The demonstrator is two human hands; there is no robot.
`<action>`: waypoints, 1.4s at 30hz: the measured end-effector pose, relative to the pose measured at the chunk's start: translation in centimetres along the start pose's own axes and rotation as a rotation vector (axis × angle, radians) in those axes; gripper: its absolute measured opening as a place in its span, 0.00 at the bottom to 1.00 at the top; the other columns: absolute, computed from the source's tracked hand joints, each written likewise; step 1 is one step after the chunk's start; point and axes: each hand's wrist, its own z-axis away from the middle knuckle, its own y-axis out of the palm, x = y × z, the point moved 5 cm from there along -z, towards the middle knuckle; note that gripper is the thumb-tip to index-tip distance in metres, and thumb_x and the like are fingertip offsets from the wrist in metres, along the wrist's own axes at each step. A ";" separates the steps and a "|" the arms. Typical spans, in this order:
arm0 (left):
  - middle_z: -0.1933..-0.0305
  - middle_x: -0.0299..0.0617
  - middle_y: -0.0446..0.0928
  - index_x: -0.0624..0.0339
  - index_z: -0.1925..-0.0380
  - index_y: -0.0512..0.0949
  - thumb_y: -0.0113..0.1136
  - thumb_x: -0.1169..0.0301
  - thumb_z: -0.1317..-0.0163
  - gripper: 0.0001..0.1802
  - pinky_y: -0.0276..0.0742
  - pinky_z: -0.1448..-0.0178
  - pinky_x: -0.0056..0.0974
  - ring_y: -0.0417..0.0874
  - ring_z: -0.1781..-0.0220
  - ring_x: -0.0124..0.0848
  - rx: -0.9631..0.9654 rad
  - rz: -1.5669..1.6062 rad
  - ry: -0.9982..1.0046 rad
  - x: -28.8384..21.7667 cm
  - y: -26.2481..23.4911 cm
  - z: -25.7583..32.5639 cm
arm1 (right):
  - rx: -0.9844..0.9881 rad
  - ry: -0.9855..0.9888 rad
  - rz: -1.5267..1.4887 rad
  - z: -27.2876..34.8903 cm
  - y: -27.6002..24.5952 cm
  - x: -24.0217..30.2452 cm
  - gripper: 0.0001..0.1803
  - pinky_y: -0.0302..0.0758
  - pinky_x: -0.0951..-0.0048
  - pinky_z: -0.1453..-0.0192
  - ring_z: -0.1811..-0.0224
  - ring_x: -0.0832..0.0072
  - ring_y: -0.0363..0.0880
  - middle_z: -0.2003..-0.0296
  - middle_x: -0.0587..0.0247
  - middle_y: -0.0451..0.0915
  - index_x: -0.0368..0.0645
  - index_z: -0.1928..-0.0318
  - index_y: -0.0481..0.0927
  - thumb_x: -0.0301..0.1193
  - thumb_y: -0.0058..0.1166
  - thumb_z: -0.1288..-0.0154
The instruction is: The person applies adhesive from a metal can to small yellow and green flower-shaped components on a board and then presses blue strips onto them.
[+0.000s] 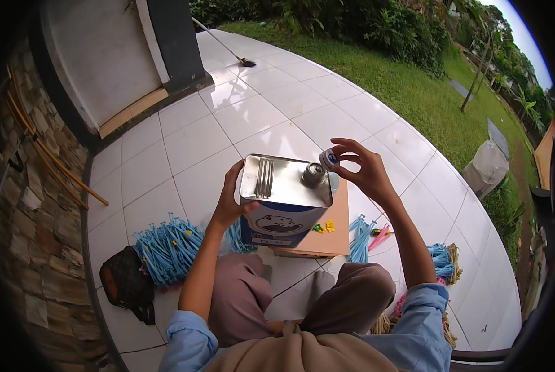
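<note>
In the head view, a rectangular shiny metal tin with a blue-and-white label [285, 201] is gripped on its left side by the left hand [231, 201] and held up over a flat brown cardboard sheet [327, 239] on the white tiled floor [228, 124]. A small white-and-blue round cap [329, 159] is pinched in the right hand's [364, 170] fingertips, right next to the tin's spout. Bundles of light blue plastic strips [169, 248] are piled on the floor by the left knee, next to a dark brown bag [125, 282].

Rolled light-blue sleeves [421, 322]; mauve trousers [240, 297]

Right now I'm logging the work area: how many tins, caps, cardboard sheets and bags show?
Tin: 1, held by left hand
Cap: 1, in right hand
Cardboard sheet: 1
Bag: 1
Total: 4
</note>
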 end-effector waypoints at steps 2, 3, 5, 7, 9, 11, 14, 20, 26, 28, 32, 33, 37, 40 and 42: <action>0.35 0.47 0.56 0.61 0.37 0.55 0.70 0.41 0.67 0.60 0.50 0.29 0.46 0.51 0.30 0.44 0.020 -0.332 0.178 -1.6 0.2 -0.5 | 0.097 -0.020 0.052 -1.1 0.3 0.6 0.23 0.76 0.69 0.47 0.56 0.70 0.79 0.60 0.57 0.79 0.41 0.49 0.73 0.22 0.61 0.48; 0.34 0.47 0.55 0.60 0.37 0.56 0.69 0.40 0.67 0.59 0.48 0.29 0.46 0.48 0.30 0.44 0.016 -0.316 0.167 -1.7 0.4 -0.5 | 0.192 -0.041 0.096 -1.3 0.7 0.8 0.22 0.76 0.69 0.47 0.56 0.69 0.79 0.59 0.58 0.80 0.41 0.50 0.75 0.22 0.61 0.48; 0.34 0.47 0.55 0.60 0.37 0.56 0.69 0.41 0.67 0.59 0.49 0.29 0.46 0.49 0.30 0.44 0.016 -0.309 0.172 -1.7 0.6 -0.5 | 0.240 -0.004 0.145 -1.5 0.6 0.8 0.20 0.76 0.70 0.47 0.55 0.69 0.79 0.58 0.59 0.80 0.41 0.52 0.76 0.22 0.61 0.48; 0.34 0.47 0.55 0.60 0.37 0.56 0.69 0.41 0.67 0.59 0.49 0.29 0.47 0.50 0.30 0.44 0.015 -0.302 0.180 -1.8 0.6 -0.5 | 0.317 0.070 0.223 -1.6 0.7 0.6 0.19 0.77 0.69 0.48 0.55 0.67 0.79 0.57 0.58 0.79 0.43 0.54 0.78 0.22 0.61 0.50; 0.34 0.48 0.56 0.60 0.37 0.56 0.70 0.41 0.68 0.60 0.50 0.29 0.47 0.52 0.30 0.44 0.016 -0.268 0.130 -1.6 0.6 -0.4 | 0.344 0.006 0.269 -1.8 0.9 1.0 0.19 0.77 0.69 0.48 0.55 0.66 0.79 0.57 0.58 0.79 0.43 0.54 0.79 0.23 0.62 0.50; 0.35 0.49 0.57 0.60 0.37 0.55 0.70 0.41 0.68 0.60 0.51 0.29 0.47 0.53 0.31 0.44 0.013 -0.219 0.082 -0.7 0.4 -0.3 | 0.370 -0.061 0.316 -2.0 1.1 1.2 0.19 0.77 0.68 0.49 0.55 0.65 0.79 0.57 0.58 0.79 0.44 0.54 0.79 0.24 0.62 0.50; 0.35 0.50 0.57 0.59 0.36 0.54 0.71 0.41 0.70 0.62 0.51 0.30 0.47 0.54 0.31 0.44 0.002 -0.110 -0.003 0.3 0.4 -0.1 | 0.423 -0.086 0.332 -2.3 1.7 1.3 0.19 0.76 0.67 0.50 0.55 0.64 0.78 0.57 0.57 0.79 0.46 0.54 0.79 0.25 0.62 0.49; 0.35 0.50 0.58 0.58 0.35 0.53 0.72 0.43 0.71 0.63 0.54 0.31 0.47 0.57 0.32 0.43 -0.004 0.011 -0.042 0.5 0.8 -0.3 | 0.390 -0.011 0.315 -1.6 2.1 1.3 0.18 0.76 0.64 0.50 0.54 0.62 0.77 0.55 0.55 0.77 0.44 0.50 0.76 0.26 0.57 0.44; 0.35 0.49 0.60 0.58 0.35 0.52 0.72 0.45 0.69 0.62 0.57 0.33 0.47 0.59 0.32 0.41 0.025 -0.004 -0.017 -0.5 1.2 -0.6 | 0.290 -0.140 0.372 -1.0 2.2 0.6 0.17 0.75 0.62 0.49 0.53 0.60 0.76 0.55 0.53 0.76 0.43 0.49 0.75 0.26 0.53 0.41; 0.36 0.49 0.60 0.59 0.35 0.52 0.72 0.45 0.69 0.62 0.58 0.33 0.47 0.59 0.33 0.41 0.022 -0.003 -0.021 -0.4 1.1 -0.7 | 0.270 -0.154 0.400 -1.2 2.4 0.5 0.15 0.73 0.65 0.48 0.52 0.60 0.75 0.57 0.51 0.77 0.40 0.53 0.76 0.26 0.52 0.41; 0.37 0.49 0.62 0.61 0.36 0.54 0.71 0.46 0.67 0.60 0.57 0.33 0.46 0.61 0.33 0.40 0.024 -0.025 -0.015 -1.0 1.4 -1.1 | 0.407 -0.053 0.384 -1.7 1.5 -0.6 0.23 0.70 0.63 0.42 0.47 0.59 0.72 0.48 0.50 0.71 0.43 0.43 0.70 0.29 0.54 0.41; 0.37 0.49 0.62 0.63 0.36 0.54 0.71 0.46 0.66 0.59 0.57 0.33 0.45 0.61 0.34 0.41 0.027 -0.083 0.003 -1.2 1.2 -1.2 | 0.337 -0.028 0.284 -1.4 1.0 -0.3 0.30 0.67 0.61 0.39 0.42 0.59 0.67 0.42 0.52 0.65 0.47 0.38 0.62 0.32 0.56 0.42; 0.37 0.51 0.61 0.65 0.35 0.51 0.69 0.47 0.63 0.59 0.55 0.32 0.40 0.60 0.33 0.40 0.020 -0.162 0.041 -0.5 1.0 -1.0 | 0.210 0.156 -0.333 2.7 -0.2 -5.6 0.69 0.41 0.54 0.28 0.28 0.55 0.35 0.31 0.49 0.31 0.57 0.33 0.24 0.48 0.70 0.60; 0.36 0.52 0.60 0.63 0.36 0.54 0.71 0.45 0.65 0.59 0.53 0.31 0.44 0.58 0.32 0.42 -0.010 -0.038 0.015 0.1 1.0 -0.9 | 0.358 0.159 -0.142 6.5 4.8 -9.1 0.79 0.39 0.53 0.28 0.28 0.56 0.32 0.32 0.42 0.27 0.53 0.37 0.12 0.48 0.73 0.66; 0.36 0.50 0.59 0.62 0.36 0.55 0.70 0.43 0.65 0.58 0.52 0.31 0.44 0.57 0.32 0.43 -0.022 -0.076 0.020 0.3 0.5 -0.8 | 0.331 0.107 -0.255 5.2 7.5 -8.1 0.79 0.39 0.54 0.28 0.28 0.56 0.34 0.33 0.42 0.31 0.51 0.37 0.13 0.48 0.73 0.66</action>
